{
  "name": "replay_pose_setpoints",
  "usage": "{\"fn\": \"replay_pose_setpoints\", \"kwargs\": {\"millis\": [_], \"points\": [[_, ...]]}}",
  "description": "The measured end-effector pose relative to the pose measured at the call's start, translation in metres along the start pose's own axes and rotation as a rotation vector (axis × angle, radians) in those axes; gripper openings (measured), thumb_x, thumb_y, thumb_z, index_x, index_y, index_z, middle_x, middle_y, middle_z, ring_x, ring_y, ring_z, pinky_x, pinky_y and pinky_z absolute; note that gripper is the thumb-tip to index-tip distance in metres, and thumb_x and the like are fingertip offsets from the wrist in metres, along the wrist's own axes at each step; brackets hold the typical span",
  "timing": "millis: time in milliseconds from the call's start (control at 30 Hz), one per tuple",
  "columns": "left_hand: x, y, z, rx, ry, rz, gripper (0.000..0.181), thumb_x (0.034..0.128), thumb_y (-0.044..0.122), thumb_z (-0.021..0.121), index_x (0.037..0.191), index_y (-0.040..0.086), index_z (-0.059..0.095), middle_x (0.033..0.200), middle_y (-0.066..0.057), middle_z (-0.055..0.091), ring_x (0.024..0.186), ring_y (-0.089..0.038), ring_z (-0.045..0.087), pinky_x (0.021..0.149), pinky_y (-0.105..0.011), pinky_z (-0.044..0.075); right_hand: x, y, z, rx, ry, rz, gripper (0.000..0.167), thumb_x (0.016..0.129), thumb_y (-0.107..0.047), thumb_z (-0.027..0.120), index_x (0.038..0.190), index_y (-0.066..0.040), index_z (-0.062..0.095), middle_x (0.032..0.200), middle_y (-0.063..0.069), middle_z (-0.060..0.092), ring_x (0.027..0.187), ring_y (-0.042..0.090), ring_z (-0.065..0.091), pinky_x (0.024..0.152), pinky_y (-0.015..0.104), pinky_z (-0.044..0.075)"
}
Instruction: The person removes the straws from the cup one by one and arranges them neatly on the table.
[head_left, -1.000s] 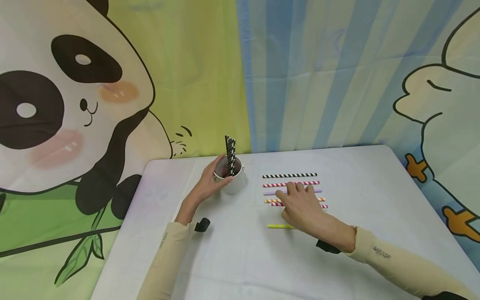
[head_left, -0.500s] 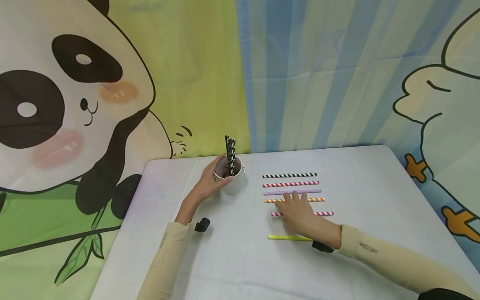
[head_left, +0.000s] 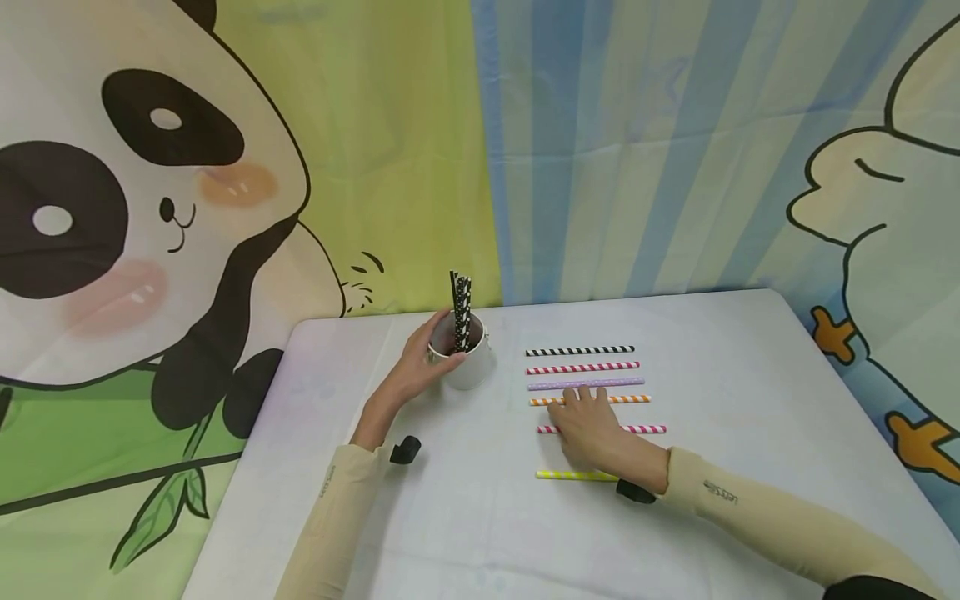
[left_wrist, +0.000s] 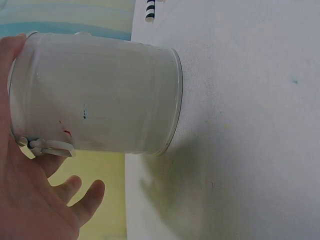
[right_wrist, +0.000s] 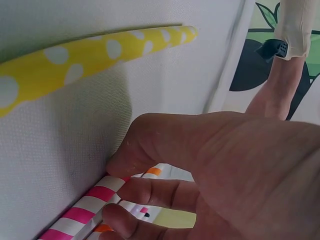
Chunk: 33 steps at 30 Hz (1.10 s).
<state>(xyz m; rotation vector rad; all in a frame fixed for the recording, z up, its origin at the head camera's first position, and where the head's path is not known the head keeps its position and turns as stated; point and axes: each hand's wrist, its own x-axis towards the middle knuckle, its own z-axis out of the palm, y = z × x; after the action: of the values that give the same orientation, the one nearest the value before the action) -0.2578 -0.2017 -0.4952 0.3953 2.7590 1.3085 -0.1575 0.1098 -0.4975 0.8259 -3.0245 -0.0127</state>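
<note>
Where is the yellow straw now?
In the head view, the yellow straw lies right of center on the table, nearest the person, just this side of a pink-striped straw and the right hand.

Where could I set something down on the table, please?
The table is bare right of the farther straws and between the sleeves, nearer than the yellow straw. It's crowded among the straws, under the right hand, and at the bucket the left hand holds.
</note>
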Motion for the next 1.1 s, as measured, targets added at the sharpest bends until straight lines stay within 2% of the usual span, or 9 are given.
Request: {"fn": "replay_pose_setpoints", "kwargs": {"millis": [300,600,800,1100], "points": [[-0.0006,0.0012,-0.0005,0.007,-0.003,-0.008,0.086,0.09,0.053,0.069,0.159,0.038,0.019,0.166,-0.004,0.025,0.154,-0.032,0.018,0.119,-0.064,0.02,0.0,0.0005,0.0005,-0.006,-0.001,-0.004,0.006,0.089,-0.01,0.06,0.086,-0.008,0.055,0.088,0.015,0.055,0.092,0.039,0.054,0.081,0.058,0.043],[-0.0007,0.0015,-0.0003,0.003,-0.005,-0.007,0.087,0.0905,0.051,0.069,0.16,0.033,0.021,0.166,-0.004,0.025,0.154,-0.032,0.018,0.119,-0.064,0.02,0.0004,0.0007,-0.0005,0.016,-0.015,0.009,0.01,0.092,-0.013,0.062,0.089,-0.007,0.055,0.088,0.014,0.055,0.091,0.039,0.053,0.083,0.06,0.044],[-0.0011,0.0017,-0.0003,0.01,-0.003,-0.011,0.086,0.0903,0.053,0.068,0.159,0.038,0.019,0.166,-0.003,0.025,0.154,-0.03,0.018,0.12,-0.063,0.02,0.001,0.0015,-0.0001,0.021,-0.011,0.014,0.011,0.091,-0.013,0.064,0.094,-0.006,0.056,0.089,0.013,0.055,0.091,0.038,0.053,0.083,0.059,0.044],[-0.0003,0.0018,-0.0005,0.01,-0.001,-0.01,0.085,0.0906,0.051,0.069,0.159,0.038,0.02,0.165,-0.004,0.026,0.154,-0.031,0.019,0.119,-0.064,0.02,0.0028,0.0022,-0.0028,0.017,-0.03,0.024,0.016,0.086,-0.011,0.066,0.098,-0.007,0.055,0.09,0.013,0.056,0.091,0.036,0.053,0.082,0.057,0.044]]}}
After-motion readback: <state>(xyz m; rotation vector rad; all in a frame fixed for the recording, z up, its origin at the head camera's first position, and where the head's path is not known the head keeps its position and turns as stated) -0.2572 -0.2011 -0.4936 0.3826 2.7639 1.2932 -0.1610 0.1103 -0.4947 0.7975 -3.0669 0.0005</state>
